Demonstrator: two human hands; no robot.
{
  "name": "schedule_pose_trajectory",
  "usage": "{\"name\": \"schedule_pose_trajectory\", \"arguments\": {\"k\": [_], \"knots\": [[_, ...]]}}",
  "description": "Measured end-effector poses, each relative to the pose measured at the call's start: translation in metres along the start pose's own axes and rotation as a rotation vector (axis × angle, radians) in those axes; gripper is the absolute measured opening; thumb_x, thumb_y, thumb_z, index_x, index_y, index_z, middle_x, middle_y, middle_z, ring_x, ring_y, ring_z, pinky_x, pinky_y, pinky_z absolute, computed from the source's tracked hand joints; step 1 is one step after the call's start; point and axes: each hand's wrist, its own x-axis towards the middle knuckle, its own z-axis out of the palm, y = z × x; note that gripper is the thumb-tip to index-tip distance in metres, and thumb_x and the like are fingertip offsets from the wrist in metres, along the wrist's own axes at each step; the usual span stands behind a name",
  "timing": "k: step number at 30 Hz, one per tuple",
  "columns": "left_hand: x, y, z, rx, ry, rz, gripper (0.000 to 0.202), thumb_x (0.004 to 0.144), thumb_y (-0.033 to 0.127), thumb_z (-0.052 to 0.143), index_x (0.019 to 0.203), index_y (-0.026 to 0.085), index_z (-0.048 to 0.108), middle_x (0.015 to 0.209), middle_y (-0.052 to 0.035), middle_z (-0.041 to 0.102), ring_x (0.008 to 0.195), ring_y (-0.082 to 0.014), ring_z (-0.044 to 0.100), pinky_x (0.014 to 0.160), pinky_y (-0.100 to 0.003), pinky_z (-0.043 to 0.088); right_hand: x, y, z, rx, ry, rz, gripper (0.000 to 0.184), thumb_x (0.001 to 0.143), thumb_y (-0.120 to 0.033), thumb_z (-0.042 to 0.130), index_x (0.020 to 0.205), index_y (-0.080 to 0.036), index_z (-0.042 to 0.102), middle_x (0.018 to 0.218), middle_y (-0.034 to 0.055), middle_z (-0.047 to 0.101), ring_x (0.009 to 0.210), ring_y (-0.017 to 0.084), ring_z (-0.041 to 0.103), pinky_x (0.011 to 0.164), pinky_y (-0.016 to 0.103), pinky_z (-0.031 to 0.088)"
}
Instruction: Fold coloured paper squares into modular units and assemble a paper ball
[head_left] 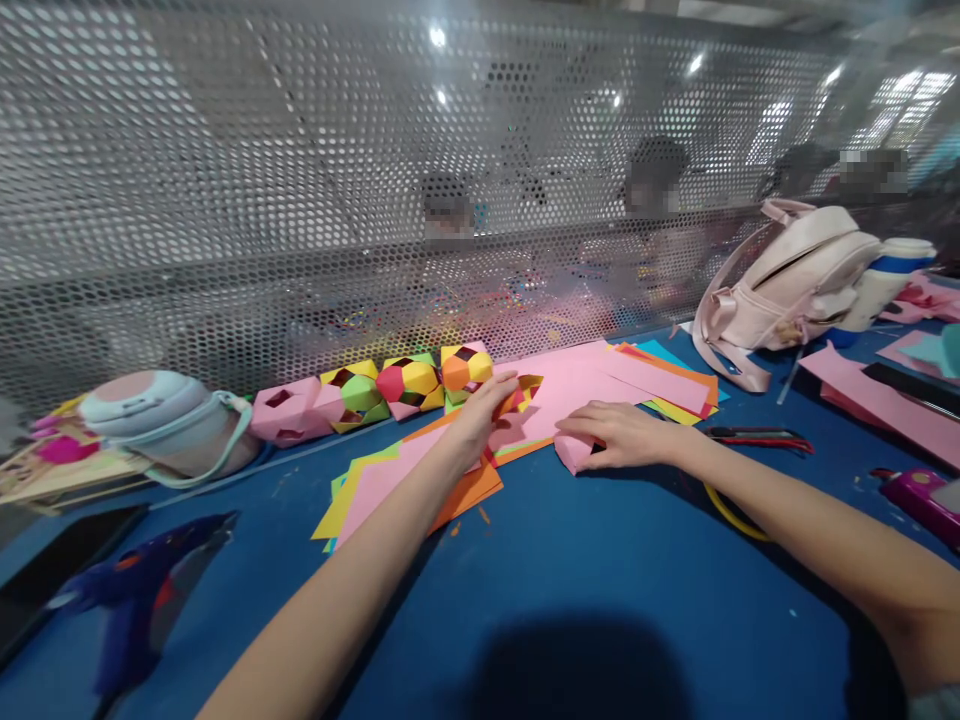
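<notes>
My left hand [480,412] reaches across the blue table [570,560] and its fingers close on a small folded paper piece of red and yellow [527,390], next to a row of coloured paper balls [409,382]. My right hand [622,432] lies flat, fingers together, pressing a small folded pink paper [571,452]. Both hands rest over a spread of pink sheets [592,385]. A stack of pink, orange, yellow and green sheets [390,485] lies under my left wrist.
A perforated metal screen [300,200] runs along the back; people sit behind it. A pink folded box [289,412] and a round pouch [161,420] stand at left, a glue gun [142,590] nearer. A pink backpack [787,280], bottle [885,280] and scissors [757,437] lie at right.
</notes>
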Motion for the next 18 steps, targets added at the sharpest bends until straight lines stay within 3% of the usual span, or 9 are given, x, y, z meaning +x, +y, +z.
{"name": "schedule_pose_trajectory", "arguments": {"k": [4, 6, 9, 13, 18], "knots": [[-0.043, 0.010, -0.015, -0.243, -0.017, -0.066, 0.038, 0.082, 0.042, 0.045, 0.110, 0.021, 0.060, 0.099, -0.0053, 0.065, 0.073, -0.0146, 0.062, 0.059, -0.025, 0.050, -0.002, -0.001, 0.000, 0.006, -0.054, -0.042, 0.065, 0.080, -0.047, 0.058, 0.137, -0.026, 0.035, 0.142, 0.0115, 0.037, 0.120, 0.030, 0.045, 0.090, 0.044, 0.044], [-0.061, 0.011, -0.020, -0.619, -0.034, -0.197, 0.032, 0.078, 0.036, 0.055, 0.104, 0.019, 0.063, 0.082, -0.0043, 0.066, 0.066, -0.0142, 0.060, 0.057, -0.025, 0.050, 0.000, 0.000, 0.001, 0.026, -0.078, -0.054, 0.057, 0.083, -0.043, 0.055, 0.135, -0.027, 0.039, 0.139, 0.0105, 0.041, 0.117, 0.028, 0.048, 0.088, 0.041, 0.045], [-0.081, 0.011, -0.023, -0.852, 0.049, -0.339, 0.027, 0.079, 0.032, 0.055, 0.099, 0.016, 0.064, 0.076, -0.0060, 0.066, 0.064, -0.0168, 0.061, 0.053, -0.028, 0.052, 0.004, 0.000, 0.005, 0.098, -0.071, -0.038, 0.048, 0.085, -0.039, 0.053, 0.130, -0.024, 0.047, 0.126, 0.0097, 0.054, 0.110, 0.025, 0.054, 0.087, 0.037, 0.046], [-0.093, 0.008, -0.020, -0.875, 0.135, -0.326, 0.030, 0.082, 0.034, 0.051, 0.101, 0.015, 0.063, 0.084, -0.0093, 0.067, 0.069, -0.0205, 0.064, 0.053, -0.032, 0.054, 0.009, -0.009, 0.008, 0.338, 0.068, 0.151, 0.047, 0.079, -0.038, 0.060, 0.122, -0.021, 0.054, 0.116, 0.0090, 0.061, 0.103, 0.025, 0.058, 0.087, 0.038, 0.046], [-0.102, 0.001, -0.010, -0.708, 0.160, -0.127, 0.033, 0.077, 0.033, 0.060, 0.107, 0.018, 0.060, 0.105, -0.0063, 0.064, 0.074, -0.0159, 0.064, 0.058, -0.026, 0.053, 0.011, -0.043, 0.011, 1.053, 0.195, 0.520, 0.042, 0.082, -0.041, 0.055, 0.115, -0.014, 0.052, 0.078, 0.0060, 0.067, 0.066, 0.018, 0.064, 0.065, 0.032, 0.053]]}}
